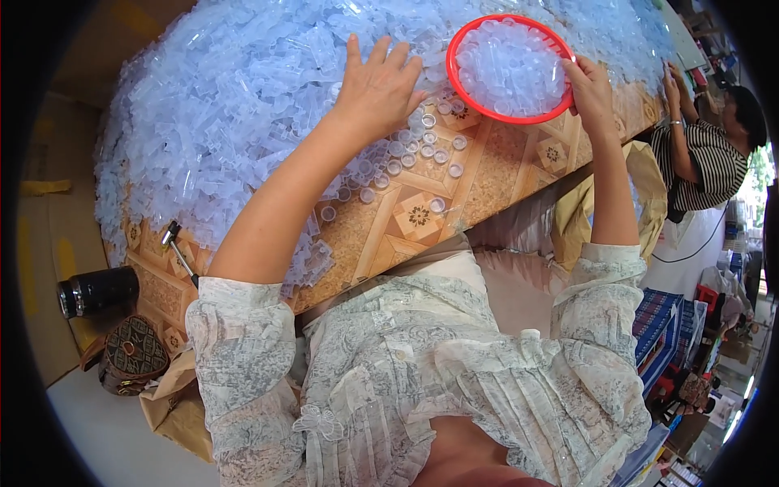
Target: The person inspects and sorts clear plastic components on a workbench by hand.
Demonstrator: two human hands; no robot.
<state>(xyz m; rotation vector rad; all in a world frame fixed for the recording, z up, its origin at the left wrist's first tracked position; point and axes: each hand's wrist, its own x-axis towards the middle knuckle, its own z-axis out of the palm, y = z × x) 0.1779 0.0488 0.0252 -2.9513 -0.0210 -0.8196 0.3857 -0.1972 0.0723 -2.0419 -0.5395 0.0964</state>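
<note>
A heap of small clear, bluish plastic pieces [219,105] covers most of the table. My left hand [378,89] lies palm down over the heap's near side, its fingers spread and nothing seen in its grip; whatever is under the palm is hidden. At the right, my right hand [591,91] grips the rim of a round red plastic basket [519,119]. Many clear pieces [510,69] fill that basket, some of them round. Between the two hands, several small round clear caps [428,150] lie scattered on the wood-patterned tabletop [479,199].
A small hammer [180,253] lies at the table's left, near a black flask [99,290] and a brown patterned bag [135,354]. Brown paper [578,213] hangs below the right edge. Beyond it, another person in a striped top [704,154] works at the table.
</note>
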